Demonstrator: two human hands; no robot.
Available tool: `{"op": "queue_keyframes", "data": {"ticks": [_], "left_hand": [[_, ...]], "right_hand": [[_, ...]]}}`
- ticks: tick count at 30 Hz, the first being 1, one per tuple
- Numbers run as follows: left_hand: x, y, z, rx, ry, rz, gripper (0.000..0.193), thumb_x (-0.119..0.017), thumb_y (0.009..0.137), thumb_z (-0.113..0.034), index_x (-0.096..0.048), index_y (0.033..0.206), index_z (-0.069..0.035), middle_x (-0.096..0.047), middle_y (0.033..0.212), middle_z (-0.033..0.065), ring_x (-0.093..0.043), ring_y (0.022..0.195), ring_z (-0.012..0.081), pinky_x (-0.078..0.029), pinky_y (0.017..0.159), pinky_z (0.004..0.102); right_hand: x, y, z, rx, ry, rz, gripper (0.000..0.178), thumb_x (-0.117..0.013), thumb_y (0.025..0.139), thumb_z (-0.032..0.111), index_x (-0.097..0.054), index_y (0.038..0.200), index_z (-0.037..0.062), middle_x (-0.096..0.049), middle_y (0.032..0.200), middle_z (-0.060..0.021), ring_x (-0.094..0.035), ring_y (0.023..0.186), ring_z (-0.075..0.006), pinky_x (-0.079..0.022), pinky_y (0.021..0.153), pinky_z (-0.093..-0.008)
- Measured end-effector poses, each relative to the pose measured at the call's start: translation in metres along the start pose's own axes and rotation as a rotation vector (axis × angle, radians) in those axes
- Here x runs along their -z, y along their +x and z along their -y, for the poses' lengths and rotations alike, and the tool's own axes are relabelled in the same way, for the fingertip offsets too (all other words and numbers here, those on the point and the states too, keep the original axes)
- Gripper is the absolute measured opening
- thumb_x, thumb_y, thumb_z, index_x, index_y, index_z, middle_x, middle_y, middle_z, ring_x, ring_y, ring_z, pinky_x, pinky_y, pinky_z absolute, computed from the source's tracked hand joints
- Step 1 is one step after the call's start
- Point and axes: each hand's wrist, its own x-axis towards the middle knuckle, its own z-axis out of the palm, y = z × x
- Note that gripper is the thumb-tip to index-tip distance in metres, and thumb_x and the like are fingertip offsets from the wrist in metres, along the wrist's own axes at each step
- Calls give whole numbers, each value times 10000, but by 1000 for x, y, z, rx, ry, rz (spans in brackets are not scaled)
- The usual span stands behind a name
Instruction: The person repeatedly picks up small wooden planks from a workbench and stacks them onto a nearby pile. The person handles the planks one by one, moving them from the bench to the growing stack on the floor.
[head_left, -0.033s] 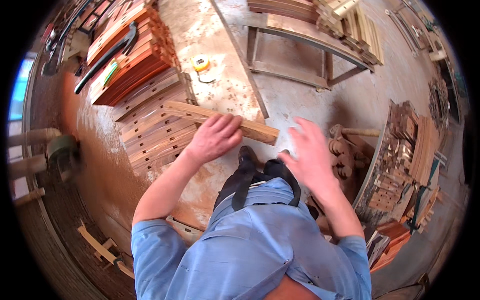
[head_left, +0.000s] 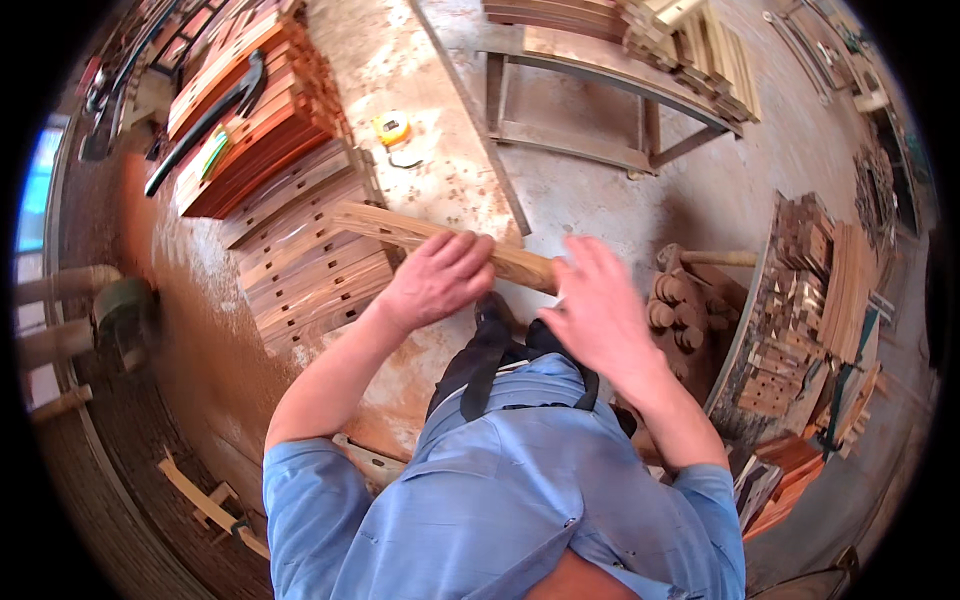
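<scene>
My left hand (head_left: 438,278) is shut around a long, pale wooden slat (head_left: 385,225), holding it level over a dusty workbench (head_left: 430,70). The slat runs from the upper left down to the right. Its right end (head_left: 530,268) reaches my right hand (head_left: 600,315). That hand is blurred, with its fingers spread, and I cannot tell whether it touches the wood. My blue shirt fills the lower middle of the view.
A stack of slotted brown boards (head_left: 300,265) lies left of the slat, with reddish planks (head_left: 270,110) and a black curved bar (head_left: 205,118) behind. A yellow tape measure (head_left: 392,128) sits on the bench. Turned wooden parts (head_left: 680,310) and stacked blocks (head_left: 800,290) are at the right.
</scene>
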Motion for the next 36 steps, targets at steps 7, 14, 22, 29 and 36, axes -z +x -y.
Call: {"op": "queue_keyframes", "data": {"ticks": [7,14,22,29,36], "left_hand": [[-14,80,-41,-115,-141,-40,305,-598,774,-158,-582,1065,-71,-600,1253,111,-579,1149,273,-475,949,407],[-44,101,-62,264,-284,-43,405,-725,774,-81,-611,1163,-66,-616,1227,133,-587,1128,324,-484,947,430],[-80,97,-74,319,-338,49,323,-662,833,-47,-597,1148,-14,-619,1166,193,-604,1053,381,-515,886,451],[-93,107,-79,371,-329,122,304,-630,897,-80,-585,1184,8,-597,1182,228,-593,1069,418,-504,881,472],[-100,118,-70,400,-267,151,314,-597,888,-88,-578,1182,21,-591,1200,230,-579,1092,429,-484,909,487]], "right_hand": [[-29,-26,-45,-299,179,120,340,-670,839,221,-583,1058,-24,-668,903,-159,-647,778,-291,-535,686,-370],[-10,-114,-148,-1024,1809,35,302,-479,1037,357,-543,1107,71,-629,805,-79,-558,582,-158,-457,490,-309],[19,-193,-218,-816,2304,-333,398,-431,1034,463,-517,1085,79,-618,828,-93,-565,574,-176,-455,483,-318],[88,-229,-268,-1112,1099,-650,348,-531,992,387,-611,983,48,-632,791,-84,-619,654,-185,-493,562,-359],[194,-298,-346,-1349,-177,-549,309,-629,932,321,-631,933,12,-577,883,-126,-548,720,-214,-537,628,-372]]}}
